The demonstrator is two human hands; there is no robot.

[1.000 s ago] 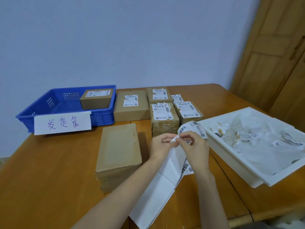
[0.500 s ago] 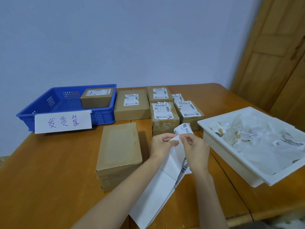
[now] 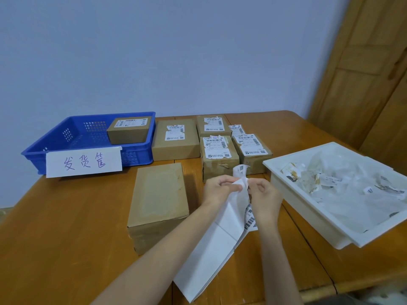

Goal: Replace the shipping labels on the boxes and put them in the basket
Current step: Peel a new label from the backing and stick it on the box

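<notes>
A bare cardboard box (image 3: 158, 201) with no label lies on the wooden table (image 3: 66, 227) in front of me. Just right of it, my left hand (image 3: 220, 190) pinches the top of a long white strip of label backing paper (image 3: 220, 236). My right hand (image 3: 263, 197) pinches a printed label (image 3: 240, 171) that curls up from the strip's top edge. The blue basket (image 3: 72, 148) at the back left holds one labelled box (image 3: 128, 129). Several boxes with torn labels (image 3: 217, 153) stand behind my hands.
A white tray (image 3: 308, 219) full of torn label scraps sits at the right, close to my right hand. A white handwritten sign (image 3: 83, 162) leans on the basket's front. A wooden door (image 3: 363, 73) stands at the far right. The table edge runs near the bottom right.
The label has come further off the backing: its free end now stands shorter and more upright above my fingers. Both hands stayed in place over the strip.
</notes>
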